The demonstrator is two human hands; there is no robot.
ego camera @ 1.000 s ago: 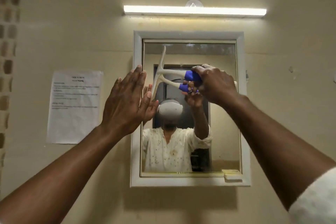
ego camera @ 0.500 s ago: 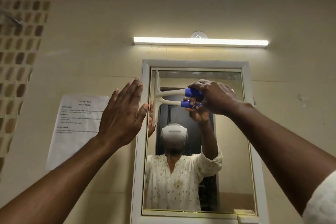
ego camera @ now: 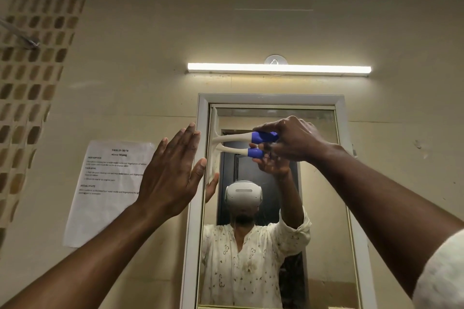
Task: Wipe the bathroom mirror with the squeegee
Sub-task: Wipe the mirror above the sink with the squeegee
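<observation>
A white-framed mirror (ego camera: 324, 183) hangs on the beige wall below a lit tube lamp. My right hand (ego camera: 293, 140) grips the blue end of a white squeegee (ego camera: 236, 137), held sideways. Its blade stands upright against the glass at the mirror's upper left edge, and the tool's reflection shows just below it. My left hand (ego camera: 173, 170) is raised flat with fingers apart beside the left side of the frame, its thumb near the blade's lower end; whether it touches the frame I cannot tell.
A printed paper sheet (ego camera: 108, 190) is taped to the wall left of the mirror. A tube lamp (ego camera: 278, 68) glows above the frame. Brown mosaic tiles (ego camera: 32, 98) and a metal pipe (ego camera: 20, 35) fill the far left. The mirror reflects a person in a white top.
The view has tilted upward, so the mirror sits lower in frame. The squeegee's blade has shifted left to the mirror's left edge and turned upright. My left hand stays beside the frame.
</observation>
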